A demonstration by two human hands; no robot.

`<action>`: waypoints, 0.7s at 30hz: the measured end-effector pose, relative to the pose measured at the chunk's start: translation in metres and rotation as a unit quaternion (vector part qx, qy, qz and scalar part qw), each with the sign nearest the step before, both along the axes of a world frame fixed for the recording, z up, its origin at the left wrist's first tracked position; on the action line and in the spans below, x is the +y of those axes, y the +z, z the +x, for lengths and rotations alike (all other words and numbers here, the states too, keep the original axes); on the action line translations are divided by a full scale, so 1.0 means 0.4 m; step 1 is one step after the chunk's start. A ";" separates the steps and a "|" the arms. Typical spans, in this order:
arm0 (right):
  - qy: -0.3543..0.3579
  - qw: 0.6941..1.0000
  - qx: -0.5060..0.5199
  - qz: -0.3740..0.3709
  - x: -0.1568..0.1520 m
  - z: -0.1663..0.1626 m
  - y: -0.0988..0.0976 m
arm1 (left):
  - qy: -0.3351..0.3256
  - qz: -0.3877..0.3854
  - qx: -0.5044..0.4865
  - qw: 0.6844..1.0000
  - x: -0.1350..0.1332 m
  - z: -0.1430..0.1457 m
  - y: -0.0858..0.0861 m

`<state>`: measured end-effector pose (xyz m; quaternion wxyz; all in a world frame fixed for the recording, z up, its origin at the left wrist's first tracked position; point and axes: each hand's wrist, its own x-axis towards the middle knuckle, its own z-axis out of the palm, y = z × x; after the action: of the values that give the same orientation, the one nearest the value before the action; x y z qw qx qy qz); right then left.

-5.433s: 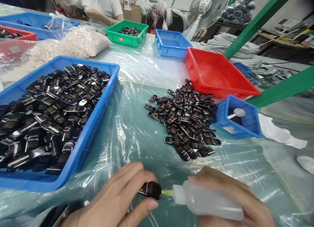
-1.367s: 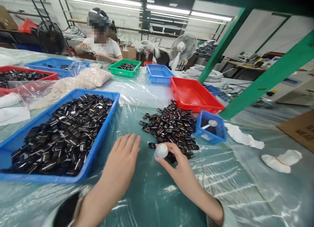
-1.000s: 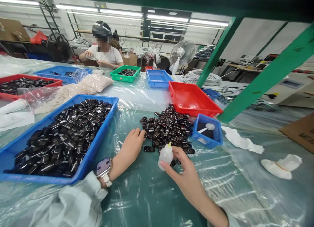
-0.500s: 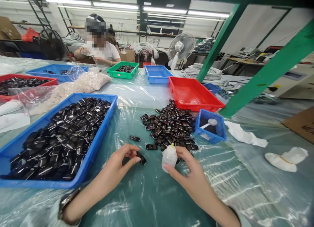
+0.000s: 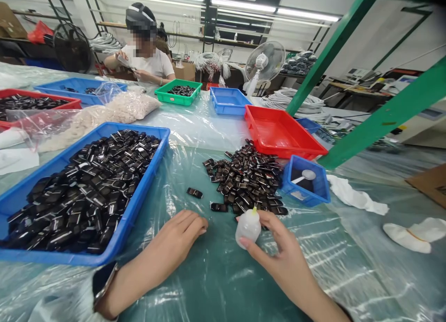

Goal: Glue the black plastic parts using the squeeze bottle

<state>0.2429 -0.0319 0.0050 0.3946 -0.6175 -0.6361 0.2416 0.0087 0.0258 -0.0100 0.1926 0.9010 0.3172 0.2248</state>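
My left hand rests palm down on the plastic-covered table with its fingers curled under; the black plastic part it pinched a moment ago is hidden beneath them. My right hand grips a small white squeeze bottle upright, its yellow tip pointing up. Just beyond the bottle lies a pile of glossy black parts. Two loose black parts lie between the pile and my left hand.
A big blue tray of black parts stands at the left. A small blue bin, a red tray and white cloths are at the right. Another person works at the far end behind a green tray.
My left hand reached into the pile, picked out a black part and drew back toward me, closing over it. My right hand tilted the bottle upright and stayed by the pile.
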 end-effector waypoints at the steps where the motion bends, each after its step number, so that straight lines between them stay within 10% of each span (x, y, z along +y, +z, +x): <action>1: -0.002 1.000 -0.002 0.001 -0.003 0.001 -0.001 | 0.011 -0.015 -0.005 1.000 -0.008 -0.002 0.012; 21: 0.059 0.990 0.104 -0.074 -0.062 -0.011 0.029 | -0.021 -0.193 -0.088 0.977 -0.053 -0.026 0.053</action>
<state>0.2386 -0.0566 0.0165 0.3966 -0.5778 -0.6075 0.3738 -0.0017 0.0046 0.0112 0.3945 0.8301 0.3171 0.2340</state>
